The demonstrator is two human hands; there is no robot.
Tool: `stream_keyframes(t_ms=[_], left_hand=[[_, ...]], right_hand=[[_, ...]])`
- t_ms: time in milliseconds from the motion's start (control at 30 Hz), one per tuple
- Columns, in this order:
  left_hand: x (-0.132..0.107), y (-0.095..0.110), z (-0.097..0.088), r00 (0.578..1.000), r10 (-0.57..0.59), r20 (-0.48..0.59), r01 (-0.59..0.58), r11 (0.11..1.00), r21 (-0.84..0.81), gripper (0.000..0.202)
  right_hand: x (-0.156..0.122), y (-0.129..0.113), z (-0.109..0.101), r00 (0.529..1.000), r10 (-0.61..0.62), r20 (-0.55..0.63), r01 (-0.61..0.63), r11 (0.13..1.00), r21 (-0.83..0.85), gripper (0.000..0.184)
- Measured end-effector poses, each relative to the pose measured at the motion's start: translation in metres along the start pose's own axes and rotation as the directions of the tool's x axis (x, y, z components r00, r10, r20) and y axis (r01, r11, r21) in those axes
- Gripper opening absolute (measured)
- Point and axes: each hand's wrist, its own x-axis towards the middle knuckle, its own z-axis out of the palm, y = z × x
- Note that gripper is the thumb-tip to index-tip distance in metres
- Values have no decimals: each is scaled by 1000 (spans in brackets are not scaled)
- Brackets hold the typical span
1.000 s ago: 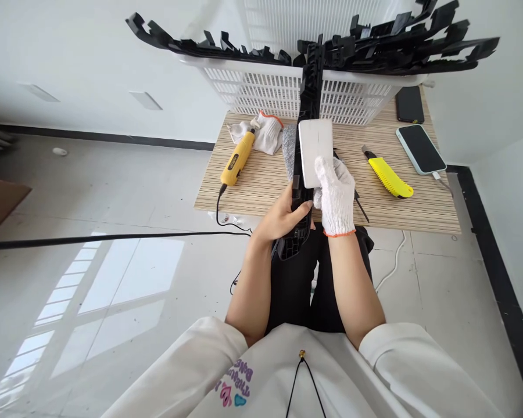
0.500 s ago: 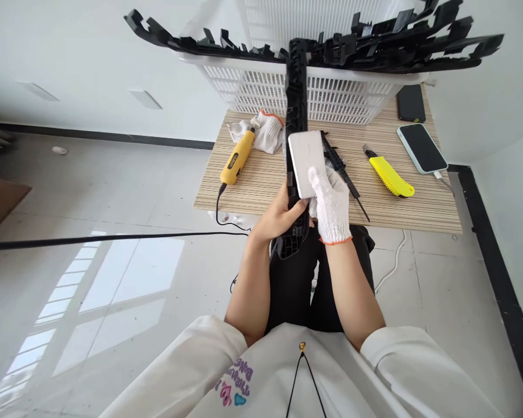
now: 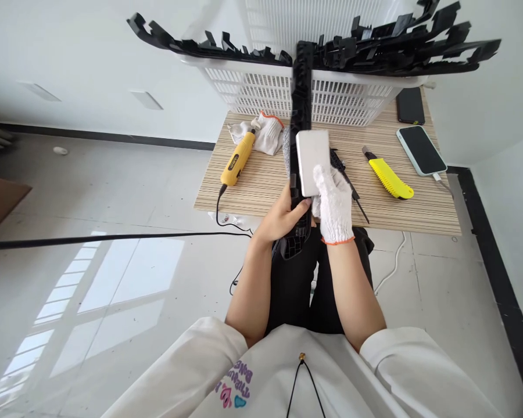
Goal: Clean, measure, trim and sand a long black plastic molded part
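My bare left hand (image 3: 284,218) is wrapped round the lower part of a long black plastic part (image 3: 301,104), which points away from me over the table edge. Its near end shows a ribbed grid above my lap. In a white knitted glove, my right hand (image 3: 333,200) grips a flat white rectangular block (image 3: 313,161), thumb on top. The block lies over the right side of the black part; whether the two touch I cannot tell. Behind my gloved hand, a thin dark bar-shaped piece (image 3: 349,184) rests on the table, partly hidden.
On the wooden table (image 3: 261,191) lie a yellow corded rotary tool (image 3: 238,159), a white glove (image 3: 268,136), a yellow utility knife (image 3: 390,177) and two phones (image 3: 422,151) (image 3: 410,105). Behind stands a white basket (image 3: 353,98) with several long black parts (image 3: 401,52) across its top.
The white block and my gloved right hand have shifted slightly to the right. The black part in my left hand has also moved a little right. Both grips stay the same.
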Motion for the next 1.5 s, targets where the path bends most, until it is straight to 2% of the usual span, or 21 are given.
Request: stream_keyframes(t_ms=[67, 167, 233, 367, 400, 500, 567, 633, 700, 767, 867, 900, 1000, 1033, 1100, 1167, 1200, 1233, 1367, 1433, 1500], left_hand=[[0, 1, -1, 1000, -23, 8, 23, 999, -24, 38], [-1, 7, -2, 968, -125, 216, 162, 973, -162, 36], [-1, 10, -2, 945, -173, 277, 230, 956, -185, 37], [1, 10, 0, 996, -92, 18, 93, 991, -97, 34], [1, 9, -1, 997, -81, 13, 82, 992, -99, 33], [0, 9, -1, 961, -169, 219, 207, 964, -168, 36], [0, 10, 0, 946, -205, 251, 246, 958, -145, 40], [1, 9, 0, 983, -150, 105, 158, 984, -78, 40], [1, 7, 0, 998, -68, -17, 68, 997, -29, 39], [1, 5, 0, 996, -82, 35, 84, 994, -63, 38], [0, 4, -1, 955, -185, 232, 223, 963, -150, 37], [0, 4, -1, 956, -188, 225, 224, 964, -146, 37], [1, 6, -1, 995, -95, 25, 97, 993, -71, 37], [1, 7, -2, 997, -82, 2, 82, 994, -69, 37], [0, 9, -2, 987, -132, 95, 144, 982, -124, 36], [-1, 9, -1, 947, -205, 246, 250, 953, -171, 36], [-1, 9, -1, 935, -221, 276, 276, 945, -176, 37], [-1, 8, 0, 940, -218, 261, 267, 948, -171, 39], [1, 10, -1, 989, -130, 70, 138, 982, -130, 40], [1, 12, -3, 976, -159, 151, 182, 971, -153, 37], [1, 15, -5, 938, -213, 272, 263, 951, -163, 36]], right_hand=[[-1, 1, 1, 999, 36, 25, -36, 999, -3, 30], [0, -1, 1, 1000, 1, -7, -1, 1000, -30, 28], [1, -1, 1, 999, -20, -46, 19, 999, -26, 27], [-1, 2, 2, 999, 46, -7, -46, 999, 1, 29], [-1, 2, 3, 999, 53, 2, -53, 999, 0, 29], [1, 1, 3, 998, 23, -62, -24, 1000, -3, 27], [2, 1, 2, 995, 11, -95, -11, 1000, 0, 27], [0, 1, 2, 998, 31, -60, -31, 1000, 7, 28], [-2, 3, 2, 998, 59, -14, -59, 998, 3, 30], [-2, 3, 2, 997, 70, -22, -70, 997, -10, 29], [0, 3, 2, 994, 52, -92, -54, 998, -18, 26], [0, 3, 2, 993, 52, -102, -53, 999, -12, 25], [-1, 4, 2, 997, 73, -40, -73, 997, 2, 27], [-1, 4, 2, 997, 78, -23, -78, 997, 1, 28], [1, 5, 1, 997, 67, -42, -67, 998, 1, 29], [2, 4, 0, 994, 42, -97, -42, 999, 5, 29], [3, 4, -1, 993, 36, -111, -36, 999, 6, 29], [3, 3, -1, 993, 38, -109, -37, 999, 6, 29], [-1, 4, 1, 996, 83, -22, -83, 996, -12, 30], [0, 5, 2, 997, 68, -26, -69, 998, -16, 29], [1, 5, 1, 998, 38, -55, -39, 999, -15, 28]])
